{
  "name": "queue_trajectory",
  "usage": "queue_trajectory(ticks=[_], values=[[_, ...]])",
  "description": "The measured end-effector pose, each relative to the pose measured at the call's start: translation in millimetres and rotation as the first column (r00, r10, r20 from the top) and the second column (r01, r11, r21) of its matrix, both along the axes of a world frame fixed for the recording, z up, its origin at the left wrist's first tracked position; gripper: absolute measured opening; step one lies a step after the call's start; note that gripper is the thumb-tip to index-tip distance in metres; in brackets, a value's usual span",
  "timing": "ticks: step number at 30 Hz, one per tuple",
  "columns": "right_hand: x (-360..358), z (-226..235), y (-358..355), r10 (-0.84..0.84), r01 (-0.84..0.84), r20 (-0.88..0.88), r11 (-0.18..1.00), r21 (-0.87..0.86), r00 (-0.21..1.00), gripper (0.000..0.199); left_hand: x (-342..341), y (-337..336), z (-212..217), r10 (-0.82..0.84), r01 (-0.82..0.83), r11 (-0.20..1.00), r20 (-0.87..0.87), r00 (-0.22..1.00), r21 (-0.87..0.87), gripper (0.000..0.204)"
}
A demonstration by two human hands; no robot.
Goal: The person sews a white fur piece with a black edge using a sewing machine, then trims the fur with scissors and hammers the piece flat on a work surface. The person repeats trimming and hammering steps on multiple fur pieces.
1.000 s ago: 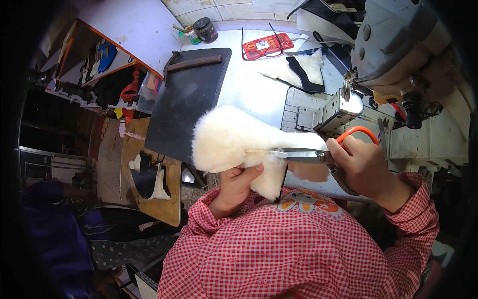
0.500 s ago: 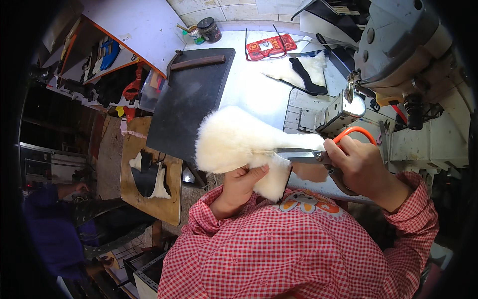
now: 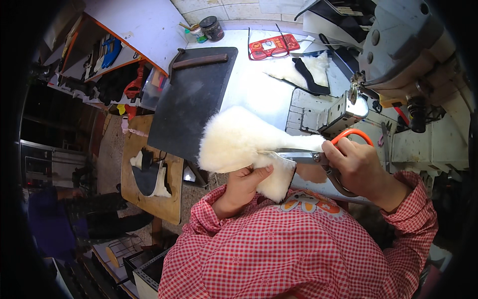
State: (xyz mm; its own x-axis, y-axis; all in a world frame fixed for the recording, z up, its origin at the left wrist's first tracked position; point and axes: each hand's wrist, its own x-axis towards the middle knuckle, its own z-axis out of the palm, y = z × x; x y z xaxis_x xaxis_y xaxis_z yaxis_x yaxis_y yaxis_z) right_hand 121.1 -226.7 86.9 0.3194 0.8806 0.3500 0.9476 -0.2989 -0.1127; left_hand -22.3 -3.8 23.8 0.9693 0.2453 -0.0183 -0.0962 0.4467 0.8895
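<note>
Left hand point(image 3: 244, 187) is gripping the fleece point(image 3: 236, 139), thumb pressing on top of the flap point(image 3: 279, 180), other fingers mostly hiding behind, probably for steadying it against the scissors point(image 3: 317, 158). Right hand point(image 3: 361, 168) is closing round the scissors handles, orange loop showing over the knuckles. Fleece is sitting between and ahead of the hands: wide part bulging ahead of the left hand, strip point(image 3: 303, 142) running to the right hand's fingers. Blades point(image 3: 294, 157) are pointing toward the left hand, lying between strip and flap; likely why the flap is being held aside. Bite depth: cannot tell. Board point(image 3: 194, 99) is lying beyond the left hand, hammer point(image 3: 201, 61) resting at its far end, seemingly out of the way. Sewing machine point(image 3: 403, 55) is standing beyond the right hand.
</note>
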Motion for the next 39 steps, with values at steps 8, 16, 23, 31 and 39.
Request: queue_trajectory(ticks=[8,16,23,31,39], values=[[0,-5,5,0.001,-0.001,-0.057,1.000,0.002,0.998,0.027,1,0,-4,0.021,-0.022,0.999,-0.031,0.999,-0.027,0.029],[2,-16,10,-0.010,0.004,-0.081,0.998,-0.070,0.997,0.025,4,6,-13,0.016,-0.019,1.000,-0.250,0.968,-0.011,0.040],[4,-28,13,-0.002,-0.002,-0.085,0.999,-0.050,0.996,0.024,6,8,-17,-0.003,-0.006,0.999,-0.222,0.975,-0.037,0.036],[2,-30,15,-0.043,0.029,-0.092,0.988,-0.149,0.995,0.023,6,7,-16,-0.017,0.008,0.999,-0.288,0.958,-0.035,0.033],[5,-30,-2,-0.063,0.063,-0.104,0.998,-0.005,0.993,0.028,8,18,-21,0.122,-0.142,0.988,-0.233,0.965,-0.068,0.030]])
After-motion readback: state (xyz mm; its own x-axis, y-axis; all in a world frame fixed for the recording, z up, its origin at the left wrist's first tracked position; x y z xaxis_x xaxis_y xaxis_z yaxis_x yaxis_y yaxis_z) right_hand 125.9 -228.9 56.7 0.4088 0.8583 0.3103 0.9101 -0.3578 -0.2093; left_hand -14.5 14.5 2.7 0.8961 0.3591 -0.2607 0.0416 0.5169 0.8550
